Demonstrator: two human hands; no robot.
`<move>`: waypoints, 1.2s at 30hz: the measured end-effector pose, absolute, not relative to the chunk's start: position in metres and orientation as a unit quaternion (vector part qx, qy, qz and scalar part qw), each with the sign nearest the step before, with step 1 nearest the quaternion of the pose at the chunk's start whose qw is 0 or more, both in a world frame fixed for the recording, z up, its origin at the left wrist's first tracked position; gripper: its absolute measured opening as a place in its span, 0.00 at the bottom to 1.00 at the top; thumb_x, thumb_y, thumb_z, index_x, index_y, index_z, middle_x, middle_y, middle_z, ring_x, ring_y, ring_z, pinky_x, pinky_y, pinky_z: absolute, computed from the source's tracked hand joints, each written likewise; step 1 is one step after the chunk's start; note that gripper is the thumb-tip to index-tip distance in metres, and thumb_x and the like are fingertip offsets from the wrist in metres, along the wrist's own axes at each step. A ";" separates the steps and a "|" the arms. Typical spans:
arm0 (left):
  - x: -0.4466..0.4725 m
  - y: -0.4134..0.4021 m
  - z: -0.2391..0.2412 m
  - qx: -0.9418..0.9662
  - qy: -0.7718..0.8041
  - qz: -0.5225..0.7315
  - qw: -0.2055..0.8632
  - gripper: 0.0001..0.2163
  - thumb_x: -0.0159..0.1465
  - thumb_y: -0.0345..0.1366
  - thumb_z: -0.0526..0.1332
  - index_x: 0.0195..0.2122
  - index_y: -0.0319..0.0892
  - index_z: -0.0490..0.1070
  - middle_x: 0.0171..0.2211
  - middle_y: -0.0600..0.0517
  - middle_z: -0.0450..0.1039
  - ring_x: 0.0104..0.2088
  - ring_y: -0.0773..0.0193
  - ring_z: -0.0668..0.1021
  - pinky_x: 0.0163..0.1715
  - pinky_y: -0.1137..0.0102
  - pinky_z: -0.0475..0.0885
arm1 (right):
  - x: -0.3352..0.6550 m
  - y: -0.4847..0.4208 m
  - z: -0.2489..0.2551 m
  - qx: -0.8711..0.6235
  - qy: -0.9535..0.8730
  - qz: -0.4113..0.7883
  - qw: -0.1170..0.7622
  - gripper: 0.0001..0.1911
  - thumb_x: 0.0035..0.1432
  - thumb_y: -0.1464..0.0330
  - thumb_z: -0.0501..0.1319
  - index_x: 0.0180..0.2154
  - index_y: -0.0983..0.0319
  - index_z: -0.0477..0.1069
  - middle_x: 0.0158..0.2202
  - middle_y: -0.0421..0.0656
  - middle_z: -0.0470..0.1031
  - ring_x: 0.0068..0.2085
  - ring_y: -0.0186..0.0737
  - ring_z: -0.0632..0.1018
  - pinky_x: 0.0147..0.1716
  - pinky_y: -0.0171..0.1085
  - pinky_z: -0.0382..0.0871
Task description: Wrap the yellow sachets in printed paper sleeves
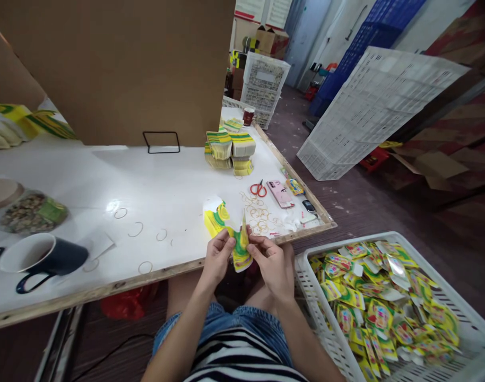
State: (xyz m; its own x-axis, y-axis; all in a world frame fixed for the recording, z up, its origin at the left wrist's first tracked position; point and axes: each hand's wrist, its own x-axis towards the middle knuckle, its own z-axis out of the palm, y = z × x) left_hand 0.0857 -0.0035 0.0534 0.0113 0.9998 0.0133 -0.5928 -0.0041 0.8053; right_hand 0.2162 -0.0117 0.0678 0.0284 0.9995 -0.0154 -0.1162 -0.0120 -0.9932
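Above my lap at the table's front edge, both hands grip a small yellow and green carton (241,253). My left hand (217,255) pinches its left side between thumb and fingers. On the right side, my right hand (269,263) has its thumb pressed against the printed face and its fingers behind. Just beyond the left fingers lies a stack of yellow and green cartons (213,223) on the white tabletop. Whether the carton in my hands touches that stack is hard to make out.
A white plastic crate (396,239) full of cartons stands at my right. Rubber bands (262,212), red-handled scissors (258,189) and a pink phone (280,193) lie right on the table. Bundled cartons (221,146) sit behind. At left are a dark mug (63,257) and a jar (27,212).
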 end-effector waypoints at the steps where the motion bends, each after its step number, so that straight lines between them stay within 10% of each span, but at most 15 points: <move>1: 0.087 -0.004 0.052 0.319 0.324 0.634 0.625 0.17 0.55 0.45 0.68 0.41 0.39 0.75 0.38 0.46 0.81 0.40 0.55 0.81 0.40 0.66 0.76 | 0.215 -0.013 0.067 -0.482 -0.465 0.522 0.528 0.13 0.51 0.62 0.68 0.37 0.63 0.77 0.36 0.44 0.80 0.39 0.43 0.78 0.43 0.42 0.73; 7: 0.089 -0.007 0.055 0.350 0.371 0.604 0.612 0.20 0.54 0.47 0.68 0.41 0.38 0.74 0.37 0.47 0.80 0.39 0.55 0.81 0.41 0.64 0.76 | 0.214 -0.017 0.066 -0.524 -0.553 0.404 0.506 0.12 0.58 0.60 0.62 0.35 0.63 0.75 0.33 0.46 0.79 0.35 0.44 0.78 0.40 0.43 0.74; 13: 0.085 -0.008 0.066 0.386 0.433 0.555 0.596 0.21 0.53 0.49 0.68 0.39 0.37 0.74 0.33 0.47 0.79 0.36 0.55 0.80 0.37 0.64 0.76 | 0.231 -0.012 0.094 -0.501 -0.749 0.073 0.426 0.26 0.59 0.69 0.61 0.59 0.58 0.63 0.55 0.49 0.72 0.54 0.49 0.72 0.54 0.49 0.65; 17: 0.084 -0.012 0.069 0.423 0.453 0.527 0.582 0.18 0.54 0.48 0.67 0.38 0.37 0.74 0.32 0.48 0.78 0.35 0.57 0.79 0.35 0.67 0.75 | 0.238 -0.005 0.100 -0.449 -0.821 0.086 0.341 0.27 0.60 0.71 0.60 0.60 0.56 0.61 0.54 0.47 0.73 0.52 0.48 0.73 0.51 0.48 0.68; 28: 0.078 -0.013 0.067 0.319 0.315 0.450 0.772 0.26 0.50 0.58 0.67 0.37 0.38 0.76 0.32 0.46 0.79 0.32 0.60 0.79 0.35 0.68 0.74 | 0.241 -0.006 0.102 -0.435 -0.762 0.194 0.439 0.03 0.59 0.72 0.59 0.36 0.60 0.70 0.33 0.42 0.71 0.31 0.36 0.72 0.31 0.35 0.70; 36: 0.079 -0.016 0.074 0.330 0.272 0.449 0.785 0.23 0.47 0.55 0.69 0.34 0.39 0.78 0.24 0.50 0.77 0.21 0.66 0.75 0.23 0.73 0.69 | 0.242 -0.007 0.108 -0.420 -0.775 0.221 0.417 0.07 0.61 0.69 0.57 0.36 0.60 0.74 0.36 0.44 0.69 0.37 0.39 0.73 0.34 0.36 0.71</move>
State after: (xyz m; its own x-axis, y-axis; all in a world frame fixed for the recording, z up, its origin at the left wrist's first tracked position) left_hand 0.0788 -0.0158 0.0745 0.4491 0.8839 -0.1305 -0.5253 0.3794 0.7617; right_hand 0.2422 -0.0071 0.1079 -0.2995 0.8358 0.4601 0.4678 0.5490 -0.6927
